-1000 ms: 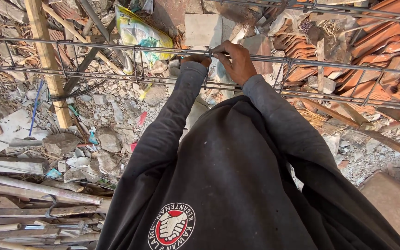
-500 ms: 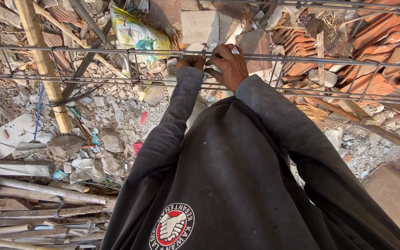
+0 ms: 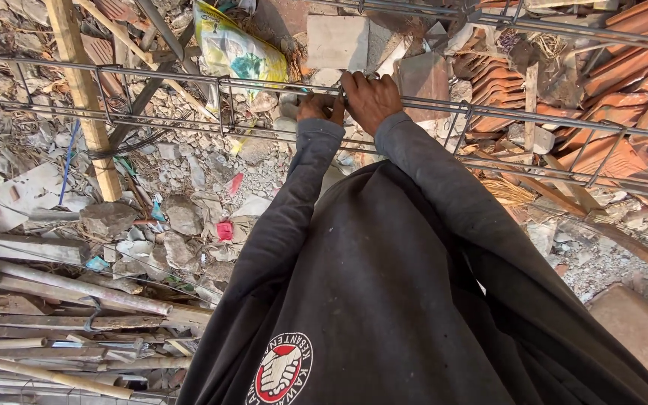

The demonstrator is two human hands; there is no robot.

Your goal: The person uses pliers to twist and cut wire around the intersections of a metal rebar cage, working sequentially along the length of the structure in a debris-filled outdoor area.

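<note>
A long cage of steel reinforcing bars [image 3: 151,97] with square stirrups runs across the upper part of the view. My left hand [image 3: 318,107] and my right hand [image 3: 370,96] meet on its top bar [image 3: 264,84], close together, fingers curled over it. The right hand covers the bar and whatever may lie under its fingers. Both arms are in dark long sleeves [image 3: 414,247] that fill the lower middle.
Below the cage lies rubble [image 3: 189,202]: broken concrete, stones, scraps of paper. A wooden post [image 3: 84,97] leans at the left. Stacked orange roof tiles [image 3: 609,142] lie at the right. Old planks and pipes [image 3: 61,300] pile at the lower left. A coloured plastic bag [image 3: 238,52] rests above.
Both hands have shifted slightly left along the top bar and closed up against each other; the view has tilted a little.
</note>
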